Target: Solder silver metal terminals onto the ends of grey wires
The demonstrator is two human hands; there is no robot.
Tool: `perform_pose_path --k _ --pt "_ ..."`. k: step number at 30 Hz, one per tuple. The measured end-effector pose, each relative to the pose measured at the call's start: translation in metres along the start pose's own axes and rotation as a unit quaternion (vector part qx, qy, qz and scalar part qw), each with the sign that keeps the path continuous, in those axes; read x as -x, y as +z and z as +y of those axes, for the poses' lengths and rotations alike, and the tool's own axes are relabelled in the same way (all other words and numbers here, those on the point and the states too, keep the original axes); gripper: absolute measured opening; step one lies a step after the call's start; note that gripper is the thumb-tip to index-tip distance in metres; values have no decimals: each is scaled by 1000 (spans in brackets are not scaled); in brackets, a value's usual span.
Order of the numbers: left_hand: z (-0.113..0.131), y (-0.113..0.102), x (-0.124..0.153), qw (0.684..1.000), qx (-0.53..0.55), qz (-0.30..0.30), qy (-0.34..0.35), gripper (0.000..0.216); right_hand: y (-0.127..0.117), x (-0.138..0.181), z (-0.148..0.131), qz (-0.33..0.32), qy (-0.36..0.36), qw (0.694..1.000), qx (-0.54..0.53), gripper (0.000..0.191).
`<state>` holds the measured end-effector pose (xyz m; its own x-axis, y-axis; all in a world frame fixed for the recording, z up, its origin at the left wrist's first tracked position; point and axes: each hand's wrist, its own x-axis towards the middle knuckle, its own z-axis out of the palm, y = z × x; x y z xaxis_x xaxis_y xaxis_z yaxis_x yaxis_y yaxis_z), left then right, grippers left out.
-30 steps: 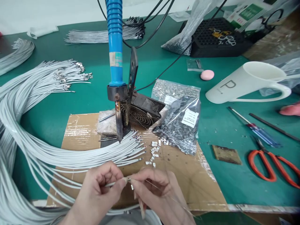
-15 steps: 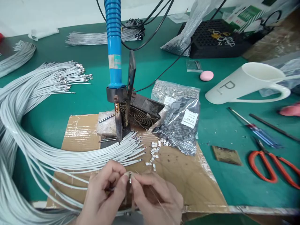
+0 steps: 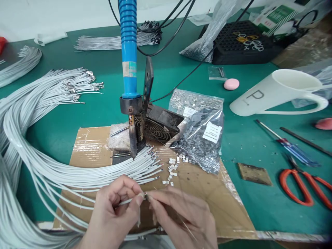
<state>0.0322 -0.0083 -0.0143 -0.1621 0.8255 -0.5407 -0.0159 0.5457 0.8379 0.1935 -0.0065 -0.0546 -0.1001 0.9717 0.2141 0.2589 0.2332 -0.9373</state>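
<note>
My left hand [image 3: 114, 211] pinches the end of a thin white wire [image 3: 124, 202] between thumb and forefinger. My right hand [image 3: 181, 214] meets it tip to tip, its fingers pinched on a tiny metal terminal [image 3: 145, 196] at the wire's end, with a thin strand of solder wire [image 3: 188, 228] trailing from that hand. Both hands hover low over the taped cardboard sheet [image 3: 202, 193]. Just beyond them lie a fan of white wires [image 3: 77, 173] with stripped ends and several loose terminals [image 3: 171, 169]. A blue-handled soldering iron [image 3: 129, 65] stands tip down in its stand.
A small black fan [image 3: 158, 126] sits behind the iron. Two bags of terminals [image 3: 199, 135] lie to the right. Further right are a tipped white mug [image 3: 277, 91], a blue screwdriver [image 3: 287, 145], orange scissors [image 3: 303, 183], a brown sponge pad [image 3: 254, 174] and a pink object [image 3: 231, 84].
Both hands stayed pinched together at the wire end, shifting slightly forward and then a little right. The view drifted a little; nothing on the table moved.
</note>
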Motion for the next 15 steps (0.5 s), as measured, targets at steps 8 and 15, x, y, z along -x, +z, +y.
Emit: perform_pose_path --k 8,15 --pt "2 -1 -2 1000 15 5 0 18 5 -2 -8 98 196 957 -188 17" --pt "4 -2 -3 1000 24 10 -5 20 11 -2 -10 106 265 925 -251 6"
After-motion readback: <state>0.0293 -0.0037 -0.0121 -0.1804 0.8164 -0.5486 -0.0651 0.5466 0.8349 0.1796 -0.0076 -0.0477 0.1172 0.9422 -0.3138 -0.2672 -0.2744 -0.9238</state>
